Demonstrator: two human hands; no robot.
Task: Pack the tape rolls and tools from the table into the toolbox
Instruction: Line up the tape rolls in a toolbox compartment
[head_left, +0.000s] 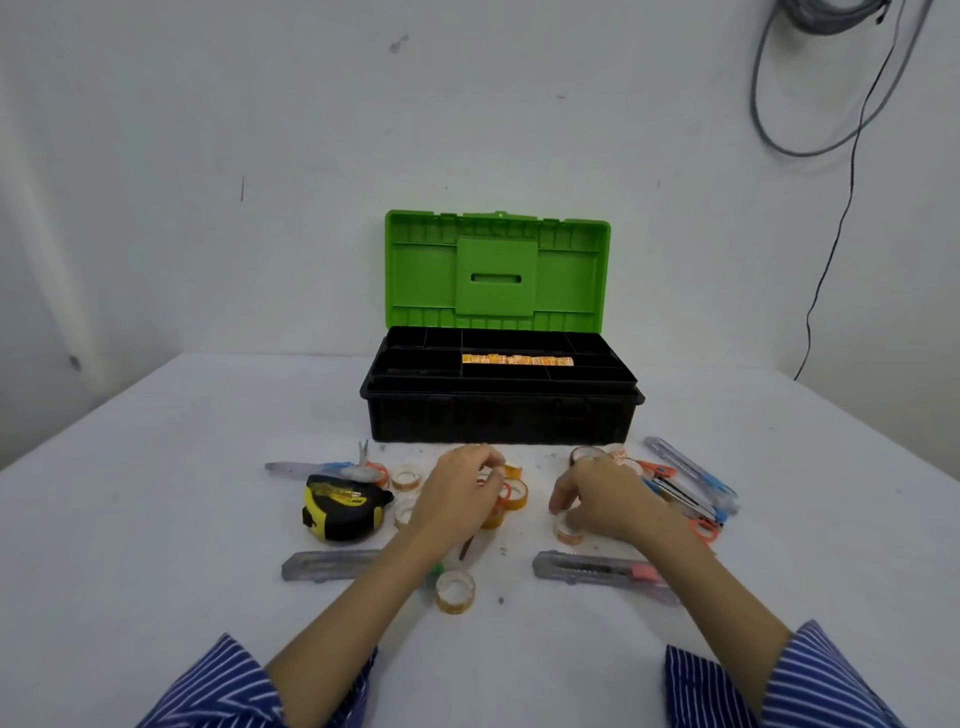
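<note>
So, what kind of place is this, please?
Probably a plain workroom or recording corner, not a home: a bare white table against a scuffed white wall, loose cables hanging at the right, and an open toolbox.

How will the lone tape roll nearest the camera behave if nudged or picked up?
The tape roll lies flat on the table, so it will probably slide, not roll. Small, hollow ring: likely light. Glossy clear tape may be slippery, so pinching through the core seems safer.

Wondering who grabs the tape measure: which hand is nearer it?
Left. The left hand is just right of the tape measure; the right hand works farther right, past the tape rolls.
</note>
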